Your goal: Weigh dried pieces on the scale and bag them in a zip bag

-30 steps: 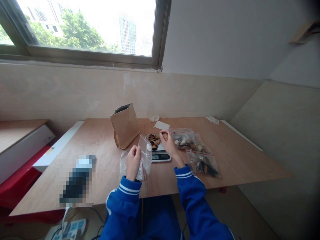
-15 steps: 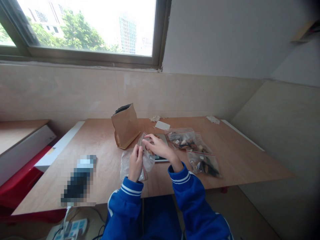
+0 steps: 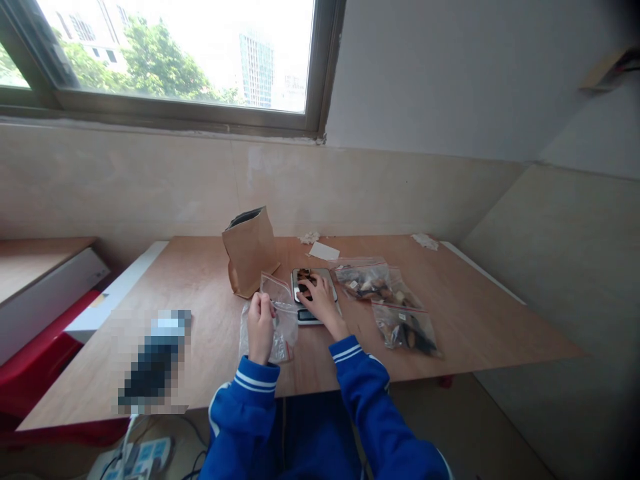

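Observation:
My left hand (image 3: 261,327) is closed on the edge of a clear zip bag (image 3: 286,319), whose mouth stands up beside the scale. Other clear plastic lies flat beneath it on the table. My right hand (image 3: 320,299) reaches over a small flat scale (image 3: 329,275), its fingers bent around some dark brown pieces (image 3: 303,274) on the scale's top. Whether the fingers pinch a piece is partly hidden. To the right lie filled zip bags of brown and dark pieces, one (image 3: 364,279) farther back and another (image 3: 407,330) nearer.
An upright brown paper bag (image 3: 253,253) stands behind my left hand. A white card (image 3: 324,251) lies behind the scale. At the left is a blurred dark device (image 3: 156,363) with a white cable (image 3: 131,430).
My right hand has moved from the clear bag down onto the pieces on the scale. My left hand has shifted slightly left with the bag, leaving more of the scale visible.

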